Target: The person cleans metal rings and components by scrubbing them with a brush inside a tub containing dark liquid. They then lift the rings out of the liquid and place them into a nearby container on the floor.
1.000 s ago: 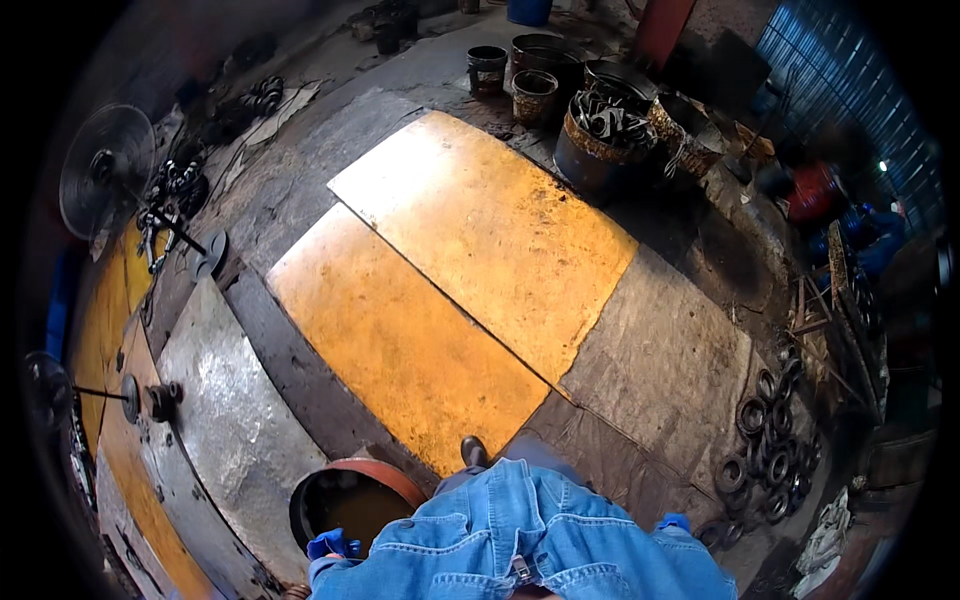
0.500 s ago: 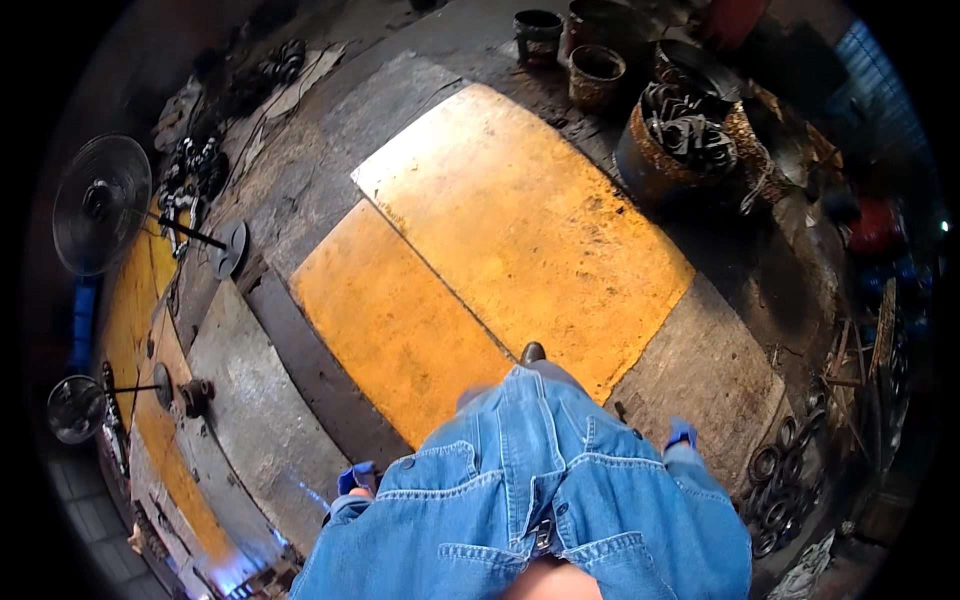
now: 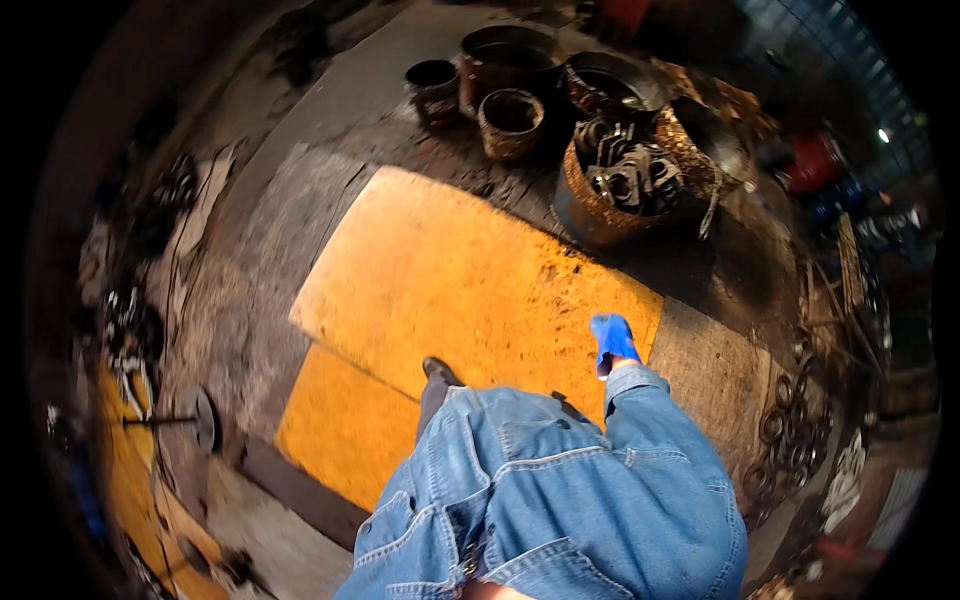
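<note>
My right hand (image 3: 613, 341), in a blue glove, swings forward over the large yellow plate (image 3: 430, 255) on the floor. Its fingers are blurred and nothing shows in it; whether they are open or closed I cannot make out. My left hand is out of sight behind the denim jacket (image 3: 570, 480). Below me, a dark shoe (image 3: 437, 369) stands on the yellow surface. Ahead of my right hand is a rusty drum (image 3: 595, 210) filled with curved metal parts (image 3: 635, 170).
Several more grimy containers stand behind the drum, among them a small bucket (image 3: 510, 125) and a dark pail (image 3: 433, 93). On the right lie metal rings (image 3: 785, 420) and thin rods (image 3: 825, 285). A stand with a round base (image 3: 203, 420) is at left.
My view has turned right and moved nearer the drum and buckets. The right hand has swung forward over the yellow plate. My left hand has gone out of view.
</note>
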A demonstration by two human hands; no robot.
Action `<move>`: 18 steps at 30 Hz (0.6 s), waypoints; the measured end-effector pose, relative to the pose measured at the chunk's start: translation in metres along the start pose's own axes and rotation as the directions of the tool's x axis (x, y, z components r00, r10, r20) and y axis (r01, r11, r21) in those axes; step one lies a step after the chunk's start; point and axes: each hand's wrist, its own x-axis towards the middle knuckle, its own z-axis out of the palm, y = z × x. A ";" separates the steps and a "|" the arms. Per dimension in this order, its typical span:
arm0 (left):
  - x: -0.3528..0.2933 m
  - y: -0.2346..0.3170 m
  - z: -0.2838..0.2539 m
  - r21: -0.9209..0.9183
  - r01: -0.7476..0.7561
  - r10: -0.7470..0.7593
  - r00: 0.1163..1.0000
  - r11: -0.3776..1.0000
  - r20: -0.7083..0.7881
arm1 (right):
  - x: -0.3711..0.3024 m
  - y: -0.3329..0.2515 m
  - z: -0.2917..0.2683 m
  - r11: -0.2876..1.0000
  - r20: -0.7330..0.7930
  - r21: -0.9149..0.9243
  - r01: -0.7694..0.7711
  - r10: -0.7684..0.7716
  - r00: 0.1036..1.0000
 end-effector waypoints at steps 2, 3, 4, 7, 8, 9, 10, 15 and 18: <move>0.037 0.049 -0.050 0.016 -0.009 0.009 1.000 1.000 -0.019 | -0.019 0.004 0.008 0.975 -0.040 -0.007 -0.222 0.222 0.974; 0.055 0.072 -0.076 0.018 -0.013 0.013 0.999 1.000 -0.029 | -0.032 -0.001 0.014 0.922 -0.042 0.199 -0.332 0.346 0.937; 0.070 0.093 -0.103 0.015 -0.019 0.019 0.999 1.000 -0.040 | -0.036 -0.009 0.019 0.922 -0.064 0.081 -0.378 0.383 0.921; 0.116 0.155 -0.178 0.010 -0.051 0.052 0.996 0.999 -0.067 | -0.041 -0.027 0.021 0.822 -0.130 -0.266 -0.503 0.486 0.864; 0.132 0.178 -0.204 0.017 -0.066 0.067 0.995 0.998 -0.077 | -0.045 -0.029 0.021 0.825 -0.073 -0.303 -0.477 0.479 0.875; 0.148 0.205 -0.228 0.032 -0.089 0.091 0.993 0.995 -0.074 | -0.046 -0.016 0.022 0.812 -0.050 -0.358 -0.462 0.477 0.877; 0.163 0.230 -0.250 0.032 -0.102 0.104 0.991 0.994 -0.085 | -0.043 -0.005 0.030 0.799 0.007 -0.454 -0.395 0.446 0.895; 0.240 0.362 -0.297 0.031 -0.170 0.172 0.984 0.985 -0.049 | 0.021 0.045 0.085 0.719 -0.007 -0.695 -0.024 0.027 1.000; 0.276 0.460 -0.296 0.059 -0.228 0.228 0.974 0.972 0.004 | 0.088 0.022 0.115 0.825 -0.209 -0.550 -0.128 0.013 0.978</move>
